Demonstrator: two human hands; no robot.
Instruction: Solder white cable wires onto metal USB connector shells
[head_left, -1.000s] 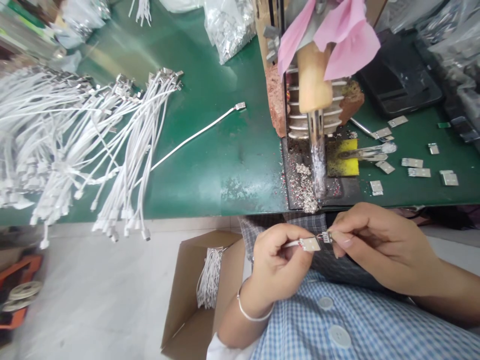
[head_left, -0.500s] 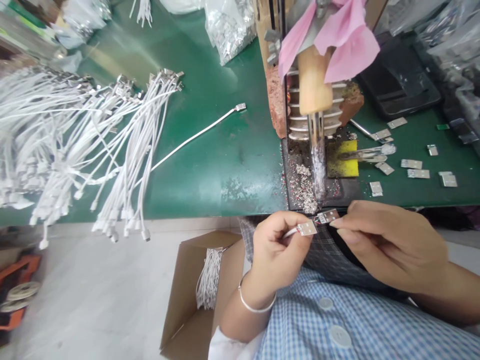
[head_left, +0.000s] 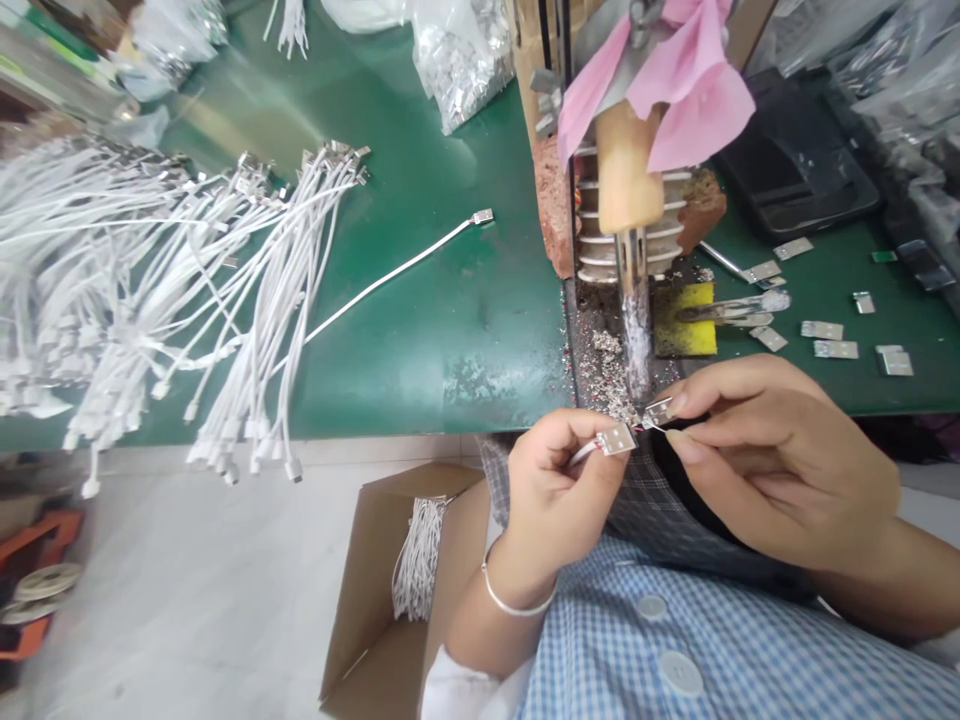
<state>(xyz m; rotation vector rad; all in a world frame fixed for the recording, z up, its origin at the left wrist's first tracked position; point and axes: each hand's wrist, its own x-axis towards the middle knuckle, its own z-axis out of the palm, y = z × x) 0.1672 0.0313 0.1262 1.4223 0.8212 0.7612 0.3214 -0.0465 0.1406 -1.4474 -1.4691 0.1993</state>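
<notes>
My left hand (head_left: 559, 490) is closed in a pinch on a short white USB cable (head_left: 581, 454). That cable's metal USB plug (head_left: 617, 438) sticks out past my fingertips. Just beyond it, a second USB plug (head_left: 659, 409) is pinched by my right hand (head_left: 780, 460), close to the lower end of the soldering iron (head_left: 636, 350). A thin bright strand (head_left: 660, 428) runs from the second plug's rear to my right thumb and finger; what it is I cannot tell. Whether the iron's tip touches the plug is also unclear.
White cables (head_left: 255, 330) lie heaped on the green table (head_left: 420, 330), one stretched out alone. Loose USB plugs (head_left: 836, 349) are scattered at right, near a yellow sponge (head_left: 696, 318). A coiled stand (head_left: 592, 240) stands behind the iron. Below is a cardboard box (head_left: 375, 600) containing cables.
My right hand has risen slightly with the second plug, toward the iron's tip. Its fingers have spread a little, and the thin strand now shows. My left hand has barely shifted.
</notes>
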